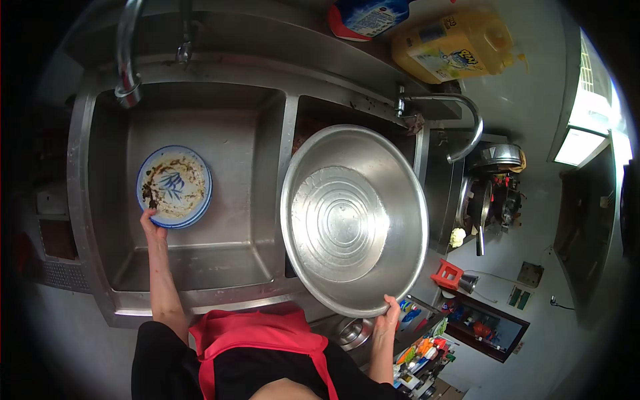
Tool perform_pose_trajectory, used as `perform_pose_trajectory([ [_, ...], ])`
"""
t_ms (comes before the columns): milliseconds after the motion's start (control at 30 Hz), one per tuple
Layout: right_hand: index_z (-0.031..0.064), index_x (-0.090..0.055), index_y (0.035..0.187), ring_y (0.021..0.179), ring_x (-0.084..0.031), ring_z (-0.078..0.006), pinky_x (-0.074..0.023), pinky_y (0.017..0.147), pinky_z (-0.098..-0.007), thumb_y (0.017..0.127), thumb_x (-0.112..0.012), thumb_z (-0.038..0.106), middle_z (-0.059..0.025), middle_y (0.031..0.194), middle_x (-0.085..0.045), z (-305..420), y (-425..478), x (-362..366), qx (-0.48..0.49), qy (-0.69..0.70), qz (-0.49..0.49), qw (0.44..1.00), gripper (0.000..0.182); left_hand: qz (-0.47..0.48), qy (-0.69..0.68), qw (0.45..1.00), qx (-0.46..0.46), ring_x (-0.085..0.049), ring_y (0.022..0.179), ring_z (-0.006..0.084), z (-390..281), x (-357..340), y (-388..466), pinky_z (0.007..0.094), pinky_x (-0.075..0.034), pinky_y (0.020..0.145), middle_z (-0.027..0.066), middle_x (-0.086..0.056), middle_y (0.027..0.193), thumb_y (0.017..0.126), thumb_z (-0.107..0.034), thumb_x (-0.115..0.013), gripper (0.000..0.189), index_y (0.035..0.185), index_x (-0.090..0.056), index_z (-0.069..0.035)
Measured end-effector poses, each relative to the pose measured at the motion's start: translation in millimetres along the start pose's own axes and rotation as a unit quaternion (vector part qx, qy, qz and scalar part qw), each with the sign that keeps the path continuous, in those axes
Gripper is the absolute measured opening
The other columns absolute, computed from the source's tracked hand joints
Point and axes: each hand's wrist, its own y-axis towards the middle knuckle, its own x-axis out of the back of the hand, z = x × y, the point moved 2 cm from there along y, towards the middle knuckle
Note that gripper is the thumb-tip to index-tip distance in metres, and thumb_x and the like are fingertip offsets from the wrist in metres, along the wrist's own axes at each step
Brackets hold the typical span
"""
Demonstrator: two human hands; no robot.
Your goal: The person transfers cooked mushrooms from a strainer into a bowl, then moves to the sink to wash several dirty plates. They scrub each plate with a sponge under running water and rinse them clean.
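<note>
My left hand [154,226] grips the near edge of a small stack of blue-rimmed plates [175,187] over the left sink basin. The top plate has a blue leaf pattern and is smeared with brown and pale food remains. On the right, my right hand [391,311] holds the near rim of a large round metal basin [405,220], thumb over the edge. That basin is tilted towards me, covers much of the right sink basin [350,107] and shows nothing inside. The fingers under the plates and behind the rim are hidden.
A curved faucet [129,60] overhangs the left basin's far corner, another faucet [470,120] stands right. A yellow jug [455,47] and a blue bottle [372,17] are on the back ledge. Pans [481,200] lie right, a metal bowl [353,332] below the counter edge.
</note>
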Motion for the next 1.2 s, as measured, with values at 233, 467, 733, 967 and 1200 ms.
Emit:
perform_pose_trajectory([
  [233, 0.0046, -0.056, 0.079, 0.067, -0.059, -0.0188, -0.0508, 0.063, -0.0334, 0.073, -0.071, 0.007, -0.0051, 0.074, -0.058, 43.4, 37.9, -35.7, 0.036, -0.152, -0.002, 0.988, 0.016, -0.042, 0.01, 0.999, 0.019, -0.055, 0.117, 0.0341, 13.8, 32.1, 11.8, 0.0471, -0.043, 0.104, 0.0129, -0.058, 0.128, 0.07, -0.008, -0.056, 0.057, 0.126, -0.054, 0.0],
  [467, -0.0099, -0.043, 0.128, 0.082, -0.066, -0.0284, -0.0539, 0.07, -0.0394, 0.084, -0.07, 0.043, -0.021, 0.099, -0.064, 118.0, 71.6, -78.8, 0.229, -0.614, -0.015, 0.756, 0.073, -0.075, 0.141, 0.986, 0.056, -0.055, 0.117, 0.0283, -8.7, 57.5, 20.5, 0.0476, -0.044, 0.099, 0.0103, -0.06, 0.123, 0.076, -0.011, -0.058, 0.05, 0.124, -0.054, -0.002],
  [733, 0.0, -0.044, 0.141, 0.104, -0.058, -0.0332, -0.0468, 0.09, -0.0385, 0.093, -0.062, 0.027, -0.0229, 0.117, -0.056, 190.5, 237.4, -374.4, 0.528, -0.531, 0.137, 0.649, 0.058, -0.159, 0.42, 0.861, -0.237, -0.06, 0.087, 0.0163, -57.1, -132.6, -25.9, 0.0319, -0.049, 0.076, 0.0079, -0.066, 0.091, 0.084, -0.017, -0.069, 0.03, 0.108, -0.064, 0.001],
  [967, 0.0147, -0.057, 0.131, 0.085, -0.065, -0.0269, -0.0525, 0.055, -0.0375, 0.091, -0.058, 0.03, -0.0083, 0.102, -0.067, 201.4, 382.1, -499.6, 0.387, -0.418, 0.126, 0.812, 0.042, 0.059, 0.583, 0.659, -0.472, -0.064, 0.092, 0.0175, -83.0, -395.9, -101.4, 0.0321, -0.051, 0.079, 0.0107, -0.065, 0.106, 0.078, -0.045, -0.075, 0.066, 0.129, -0.057, -0.007],
  [1200, 0.005, -0.065, 0.098, 0.067, -0.062, -0.0197, -0.0494, 0.051, -0.0329, 0.085, -0.063, 0.026, -0.0072, 0.087, -0.066, 189.6, 389.4, -486.3, 0.377, -0.253, 0.102, 0.885, 0.025, 0.038, 0.635, 0.266, -0.724, -0.066, 0.085, 0.0199, -80.4, -414.7, -47.1, 0.0329, -0.054, 0.069, 0.0122, -0.064, 0.096, 0.084, -0.037, -0.072, 0.039, 0.105, -0.064, -0.005],
])
